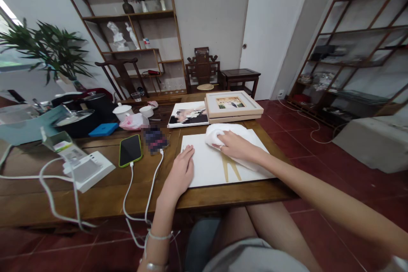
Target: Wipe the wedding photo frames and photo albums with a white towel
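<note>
A white board, likely the back of a picture frame with a tan stand piece, lies flat on the wooden table in front of me. My left hand rests flat on its left edge, fingers stretched out. On top of the board, my right hand presses a white cloth, its fingers curled over the cloth's near edge.
A stack of light wooden picture frames and a photo print lie behind the board. To the left are a green-cased phone on a cable, a white box, cups, pots and a plant. Shelves stand at the back and right.
</note>
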`<state>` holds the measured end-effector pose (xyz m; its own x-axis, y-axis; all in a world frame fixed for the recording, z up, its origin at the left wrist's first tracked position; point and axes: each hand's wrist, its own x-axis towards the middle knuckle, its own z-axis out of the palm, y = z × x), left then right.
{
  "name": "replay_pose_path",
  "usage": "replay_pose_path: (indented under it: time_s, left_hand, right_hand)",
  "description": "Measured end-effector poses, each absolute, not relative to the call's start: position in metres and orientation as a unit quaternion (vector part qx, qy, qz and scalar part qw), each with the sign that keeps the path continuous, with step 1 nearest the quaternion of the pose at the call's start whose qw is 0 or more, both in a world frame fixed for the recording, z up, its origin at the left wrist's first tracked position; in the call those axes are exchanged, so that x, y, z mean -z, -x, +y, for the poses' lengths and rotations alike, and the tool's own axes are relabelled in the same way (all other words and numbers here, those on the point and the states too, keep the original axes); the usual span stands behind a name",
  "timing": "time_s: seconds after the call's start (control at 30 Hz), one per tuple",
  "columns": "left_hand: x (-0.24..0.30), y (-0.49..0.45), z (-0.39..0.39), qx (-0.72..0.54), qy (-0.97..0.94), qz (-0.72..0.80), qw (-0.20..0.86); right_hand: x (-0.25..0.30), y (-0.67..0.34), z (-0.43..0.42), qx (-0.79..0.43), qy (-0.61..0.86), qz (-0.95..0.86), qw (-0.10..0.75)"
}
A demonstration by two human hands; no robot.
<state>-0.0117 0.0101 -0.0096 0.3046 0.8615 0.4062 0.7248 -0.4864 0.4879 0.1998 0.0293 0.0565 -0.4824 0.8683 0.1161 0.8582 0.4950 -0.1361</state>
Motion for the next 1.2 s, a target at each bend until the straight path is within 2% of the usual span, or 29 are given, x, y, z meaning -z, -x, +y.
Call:
replay_pose_path:
  time_s: [0.13, 0.4, 0.5, 0.63, 0.93, 1.2]
  left_hand:
    - [0.009, 0.012, 0.01, -0.329, -0.799, 0.49, 0.113]
    - [0.007, 0.01, 0.008, -0.316, -0.803, 0.493, 0.112]
    - [0.007, 0.01, 0.008, -0.319, -0.799, 0.496, 0.118]
    - [0.009, 0.011, 0.009, -0.328, -0.799, 0.489, 0.121]
    - [0.008, 0.011, 0.008, -0.319, -0.802, 0.493, 0.111]
    - [0.004, 0.01, 0.006, -0.314, -0.802, 0.492, 0.125]
  right_hand:
    - [-0.055, -0.191, 0.031, -0.039, 0.479, -0.874, 0.074]
    - [-0.065, -0.187, -0.071, -0.101, 0.331, -0.937, 0.042]
    - [-0.072, -0.189, -0.084, -0.121, 0.308, -0.943, 0.035]
    - [-0.075, -0.191, -0.058, -0.119, 0.342, -0.931, 0.03]
    - [-0.053, -0.182, 0.037, -0.035, 0.464, -0.882, 0.069]
    - [-0.058, -0.177, -0.001, -0.026, 0.379, -0.924, 0.044]
